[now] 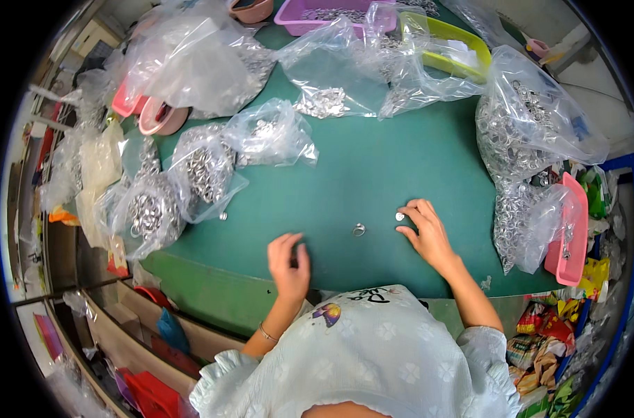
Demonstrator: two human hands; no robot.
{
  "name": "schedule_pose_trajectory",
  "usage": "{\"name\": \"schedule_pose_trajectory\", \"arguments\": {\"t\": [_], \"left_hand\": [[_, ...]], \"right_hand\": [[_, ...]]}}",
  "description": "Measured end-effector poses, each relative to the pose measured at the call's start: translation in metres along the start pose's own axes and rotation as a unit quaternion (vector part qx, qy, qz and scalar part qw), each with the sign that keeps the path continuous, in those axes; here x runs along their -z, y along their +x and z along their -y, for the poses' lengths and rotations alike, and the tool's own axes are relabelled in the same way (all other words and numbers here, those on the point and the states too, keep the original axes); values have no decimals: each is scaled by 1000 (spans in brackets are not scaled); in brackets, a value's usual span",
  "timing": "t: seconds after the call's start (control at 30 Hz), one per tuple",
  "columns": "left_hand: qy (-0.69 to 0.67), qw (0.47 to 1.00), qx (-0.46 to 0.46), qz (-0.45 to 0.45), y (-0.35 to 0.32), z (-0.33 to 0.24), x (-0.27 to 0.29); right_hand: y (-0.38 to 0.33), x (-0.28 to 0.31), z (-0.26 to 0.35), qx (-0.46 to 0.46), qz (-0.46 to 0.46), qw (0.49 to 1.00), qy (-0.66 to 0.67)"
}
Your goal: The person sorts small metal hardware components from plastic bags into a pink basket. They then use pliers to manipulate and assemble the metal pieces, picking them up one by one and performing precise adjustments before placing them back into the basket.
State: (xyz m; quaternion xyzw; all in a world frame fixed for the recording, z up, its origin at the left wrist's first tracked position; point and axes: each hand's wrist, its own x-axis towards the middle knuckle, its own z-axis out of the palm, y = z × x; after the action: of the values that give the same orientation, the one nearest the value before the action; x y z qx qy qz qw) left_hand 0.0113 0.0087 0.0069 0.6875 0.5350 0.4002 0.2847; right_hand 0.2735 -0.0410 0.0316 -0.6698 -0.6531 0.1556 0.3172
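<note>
My right hand (pixel 428 233) is over the green tabletop, thumb and forefinger apart. A small round silver metal piece (pixel 400 217) sits at its fingertips, close to the forefinger. To the left of that hand a silver ring-shaped metal piece (pixel 359 229) lies on the table, touched by neither hand. My left hand (pixel 287 265) hovers near the table's front edge, slightly blurred, with loosely curled fingers and the thumb apart. Nothing shows in it.
Clear plastic bags of silver metal parts stand at the left (pixel 150 209), back (pixel 324 97) and right (pixel 522 125). A purple tray (pixel 296 26), a lime-green tray (pixel 480 52) and a pink tray (pixel 574 244) edge the green table (pixel 372 167). A small metal piece (pixel 223 216) lies near the left bags.
</note>
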Motion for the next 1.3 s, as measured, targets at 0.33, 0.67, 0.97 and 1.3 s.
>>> {"name": "schedule_pose_trajectory", "arguments": {"t": [0.33, 0.67, 0.97, 1.3], "left_hand": [[-6, 975, -127, 180, 13, -30, -59], [-186, 981, 44, -43, 49, -22, 83], [-113, 992, -29, -38, 82, -7, 75], [254, 904, -113, -324, 119, -5, 161]], "right_hand": [[-5, -22, -8, 110, -103, 979, -137], [-26, -19, -1, -224, -25, 735, 640], [-36, -27, 11, -283, 36, 646, 708], [-33, -25, 7, -265, 12, 671, 693]]}}
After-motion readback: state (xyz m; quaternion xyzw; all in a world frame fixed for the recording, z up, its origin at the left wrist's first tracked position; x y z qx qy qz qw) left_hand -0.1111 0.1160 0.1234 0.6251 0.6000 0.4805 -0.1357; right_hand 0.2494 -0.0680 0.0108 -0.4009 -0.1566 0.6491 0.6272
